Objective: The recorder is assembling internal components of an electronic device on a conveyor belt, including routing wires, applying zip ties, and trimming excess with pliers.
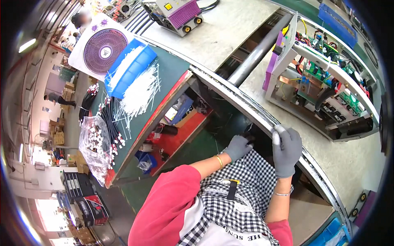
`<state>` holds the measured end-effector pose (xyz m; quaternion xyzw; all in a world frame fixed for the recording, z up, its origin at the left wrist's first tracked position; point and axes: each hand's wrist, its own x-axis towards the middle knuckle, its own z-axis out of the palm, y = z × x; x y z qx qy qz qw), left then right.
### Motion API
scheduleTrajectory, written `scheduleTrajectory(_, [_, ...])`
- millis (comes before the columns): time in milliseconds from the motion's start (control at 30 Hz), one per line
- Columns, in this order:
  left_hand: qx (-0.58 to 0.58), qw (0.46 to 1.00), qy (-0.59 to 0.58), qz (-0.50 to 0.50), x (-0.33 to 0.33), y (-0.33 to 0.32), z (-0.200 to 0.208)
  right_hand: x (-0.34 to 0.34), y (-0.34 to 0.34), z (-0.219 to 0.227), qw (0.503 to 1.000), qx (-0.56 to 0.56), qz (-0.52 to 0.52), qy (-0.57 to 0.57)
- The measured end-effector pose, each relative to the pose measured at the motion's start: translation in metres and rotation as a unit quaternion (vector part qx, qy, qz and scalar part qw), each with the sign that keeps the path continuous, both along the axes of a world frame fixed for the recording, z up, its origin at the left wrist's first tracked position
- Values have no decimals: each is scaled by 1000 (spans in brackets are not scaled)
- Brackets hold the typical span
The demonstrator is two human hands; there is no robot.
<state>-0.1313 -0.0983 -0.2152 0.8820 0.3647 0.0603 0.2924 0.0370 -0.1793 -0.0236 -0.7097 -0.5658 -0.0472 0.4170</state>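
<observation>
My left hand, in a grey glove, is low in front of the checkered apron. Its fingers are curled beside a dark shape under the bench edge; what they hold, if anything, is hidden. Against the metal rail of the work line rests my right hand, also gloved in grey. Its fingers point upward, slightly bent at the rail, with no object seen in them. Beyond that hand, on the line, stands an uncased machine with a light frame, a purple front panel, green circuit boards and wiring.
On the green side table are a blue bin, white cable ties, black cable bundles and a clear bag of connectors. A fan stands behind. A purple wheeled machine sits farther along the line.
</observation>
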Motion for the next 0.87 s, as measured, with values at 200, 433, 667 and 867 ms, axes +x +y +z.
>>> scheduleTrajectory(200, [-24, 1000, -14, 8, 0, 1, 1, 2, 1, -2, 1000, 9, -6, -13])
scheduleTrajectory(433, [-27, 1000, -2, -11, 1, 1, -2, 4, -1, -5, 1000, 13, 0, -19])
scheduleTrajectory(667, [5, 1000, 3, 2, -2, 5, -2, 4, 0, -4, 999, 13, 9, -28])
scheduleTrajectory(867, [31, 996, -2, 88, -24, 9, 5, 6, -2, -9, 1000, 0, 11, -26])
